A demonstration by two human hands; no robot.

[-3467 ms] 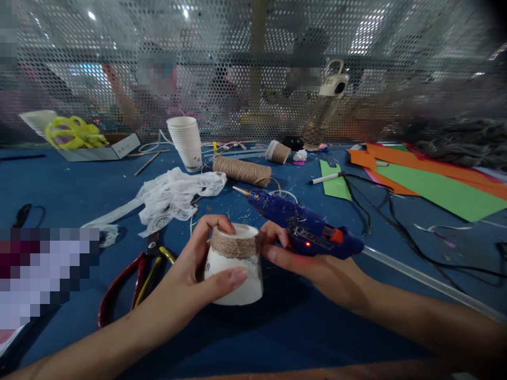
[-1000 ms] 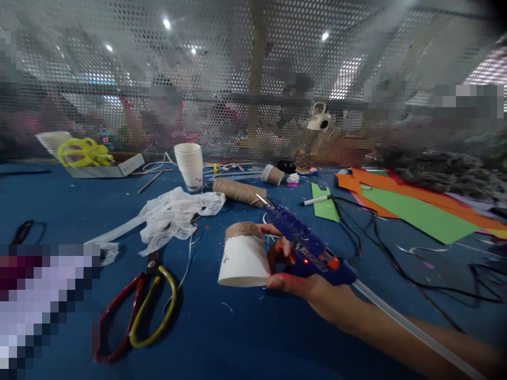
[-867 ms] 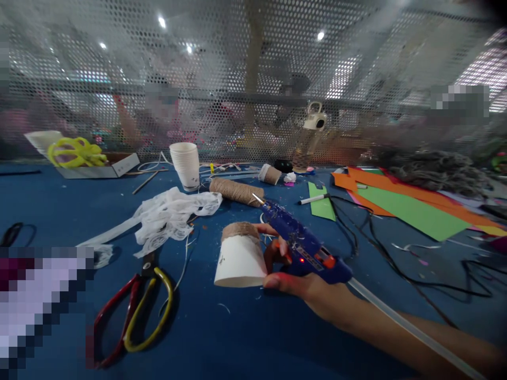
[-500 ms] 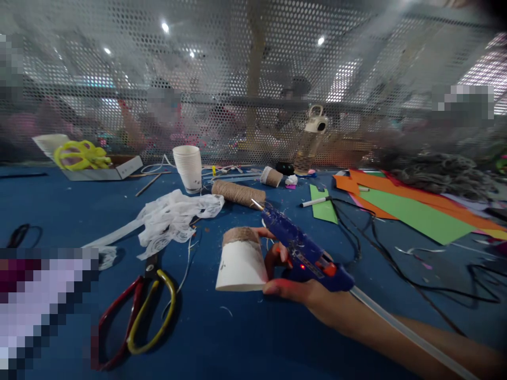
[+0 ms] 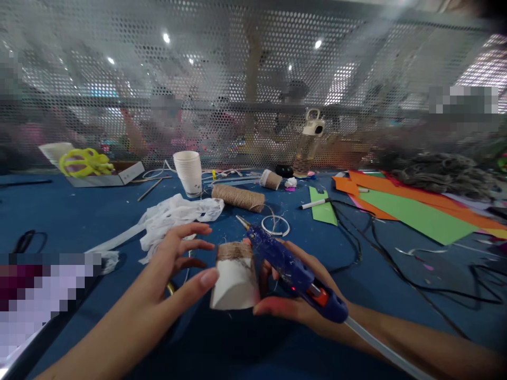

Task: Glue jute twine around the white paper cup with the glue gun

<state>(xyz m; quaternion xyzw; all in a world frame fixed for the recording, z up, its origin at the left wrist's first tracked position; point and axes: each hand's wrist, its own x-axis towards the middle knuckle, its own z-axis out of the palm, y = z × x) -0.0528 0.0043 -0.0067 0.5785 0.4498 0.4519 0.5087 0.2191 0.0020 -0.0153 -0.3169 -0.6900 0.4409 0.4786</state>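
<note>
A white paper cup (image 5: 234, 287) stands upside down in front of me, brown twine (image 5: 233, 251) wound around its upper end. My right hand (image 5: 285, 285) grips a blue hot glue gun (image 5: 283, 258), its metal nozzle pointing up and left above the cup. The thumb of that hand reaches the cup's lower right side; the other fingers are partly behind the gun. On the other side my left hand (image 5: 178, 269) is open, fingers spread, thumb tip beside the cup; whether it touches I cannot tell. Under this hand the scissors (image 5: 171, 288) are mostly hidden.
Behind lie a twine spool (image 5: 237, 198), a white ring (image 5: 276, 226) and white lace (image 5: 174, 208). Stacked paper cups (image 5: 188, 174) and a bottle (image 5: 308, 145) stand near the mesh panel (image 5: 222, 63). Coloured sheets (image 5: 415, 211) and a black cord (image 5: 380, 248) lie right.
My left hand has come in from the left to the cup, covering the scissors. The glue gun and cup have shifted slightly down and left, and the white ring now shows.
</note>
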